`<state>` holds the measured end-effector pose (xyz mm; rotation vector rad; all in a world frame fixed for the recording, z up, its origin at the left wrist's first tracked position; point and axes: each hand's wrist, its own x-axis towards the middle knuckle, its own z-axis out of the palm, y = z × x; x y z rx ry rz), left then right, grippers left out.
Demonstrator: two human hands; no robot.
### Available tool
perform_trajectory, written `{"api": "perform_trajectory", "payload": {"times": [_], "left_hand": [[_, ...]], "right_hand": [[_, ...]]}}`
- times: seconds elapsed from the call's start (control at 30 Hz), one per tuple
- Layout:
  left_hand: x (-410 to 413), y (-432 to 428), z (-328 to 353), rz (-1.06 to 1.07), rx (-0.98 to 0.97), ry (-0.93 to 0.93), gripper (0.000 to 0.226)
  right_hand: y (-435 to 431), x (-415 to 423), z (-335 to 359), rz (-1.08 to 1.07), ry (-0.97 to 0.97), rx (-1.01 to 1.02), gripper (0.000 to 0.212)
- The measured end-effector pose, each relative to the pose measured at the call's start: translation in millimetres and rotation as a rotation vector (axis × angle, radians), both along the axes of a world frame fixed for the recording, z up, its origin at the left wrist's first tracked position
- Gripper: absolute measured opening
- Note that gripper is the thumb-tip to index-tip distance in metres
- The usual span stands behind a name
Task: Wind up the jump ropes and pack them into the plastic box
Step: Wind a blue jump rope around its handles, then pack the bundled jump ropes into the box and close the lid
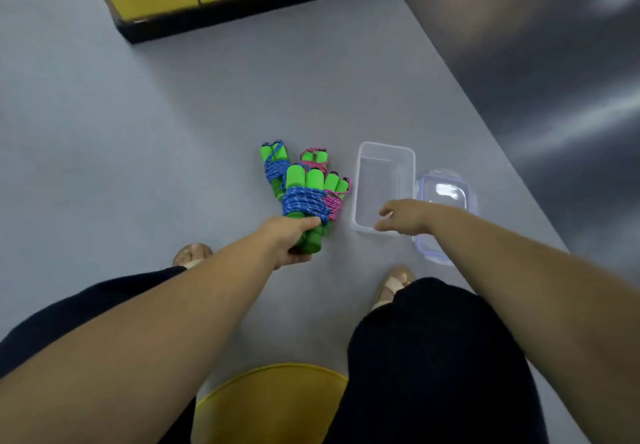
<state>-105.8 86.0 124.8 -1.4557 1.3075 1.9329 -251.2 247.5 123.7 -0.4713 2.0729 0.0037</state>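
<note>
My left hand (289, 241) grips the lower ends of a wound jump rope (304, 198) with green foam handles and blue cord, lifted just above the floor. Three more wound ropes lie on the grey floor behind it: a blue-corded one (274, 170), a pink-corded one (314, 159) and another pink-corded one (335, 196). The clear plastic box (405, 156) stands open to the right with nothing in it. My right hand (403, 217) hovers with relaxed fingers over the box's near rim. It holds nothing.
The box's clear lid (445, 201) with bluish clips lies on the floor right of the box, partly under my right forearm. My sandalled feet (394, 284) are close in front. A yellow stool seat (270, 402) is below me. A yellow and black base (207, 4) stands at the back.
</note>
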Motion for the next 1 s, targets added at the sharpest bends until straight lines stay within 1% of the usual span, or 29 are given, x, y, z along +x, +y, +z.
{"api": "perform_trajectory", "payload": {"times": [0.07, 0.1, 0.13, 0.2, 0.3, 0.4, 0.47, 0.5, 0.57, 0.63, 0.7, 0.73, 0.8, 0.93, 1.0], "left_hand": [[-21.0, 6.3, -26.4, 0.002, 0.022, -0.033, 0.014], [-32.0, 9.1, -39.3, 0.006, 0.041, -0.046, 0.014], [-40.0, 11.3, -48.6, 0.018, 0.056, -0.049, 0.014], [-55.8, 13.3, -69.1, 0.014, 0.07, -0.06, 0.015], [-73.2, 12.7, -96.0, -0.023, 0.048, -0.068, 0.015], [-81.1, 10.6, -113.2, -0.034, 0.039, -0.073, 0.014], [-83.1, 7.0, -124.3, -0.038, 0.033, -0.077, 0.013], [-82.9, 4.5, -127.6, -0.041, 0.026, -0.077, 0.012], [-82.0, -1.9, -130.4, -0.03, 0.006, -0.069, 0.011], [-79.7, -9.5, -127.2, -0.018, -0.01, -0.061, 0.012], [-76.7, -15.6, -118.7, -0.012, -0.04, -0.042, 0.012], [-75.4, -18.4, -113.5, -0.016, -0.068, -0.027, 0.013], [-72.5, -26.6, -99.1, -0.016, -0.135, 0.012, 0.024], [-62.8, -53.3, -53.8, -0.006, -0.264, 0.146, 0.04], [-56.7, -70.6, -33.6, -0.005, -0.371, 0.202, 0.042]], "right_hand": [[6.6, -11.5, -39.8, 0.022, 0.074, 0.005, 0.058], [11.1, -16.3, -63.0, -0.002, 0.142, 0.011, 0.06], [15.7, -18.7, -81.5, -0.074, 0.218, 0.006, 0.06], [23.0, -24.0, -119.0, -0.302, 0.312, -0.005, 0.061], [28.8, -32.8, -160.6, -0.633, 0.306, 0.015, 0.064], [33.3, -42.7, -183.3, -0.836, 0.33, 0.028, 0.06], [37.9, -47.7, -198.2, -0.928, 0.303, -0.023, 0.05], [39.3, -47.8, -201.7, -0.933, 0.281, -0.039, 0.047], [38.9, -45.2, -204.7, -0.899, 0.262, -0.061, 0.049], [33.9, -37.8, -197.1, -0.881, 0.282, -0.112, 0.051], [28.4, -26.4, -181.6, -0.914, 0.305, -0.179, 0.049], [26.2, -21.0, -173.9, -0.931, 0.311, -0.215, 0.048], [19.5, -12.2, -152.1, -0.932, 0.328, -0.266, 0.043], [-14.5, 1.4, -95.4, -0.782, 0.322, -0.356, 0.043], [-39.2, 5.1, -73.4, -0.693, 0.274, -0.372, 0.043]]}}
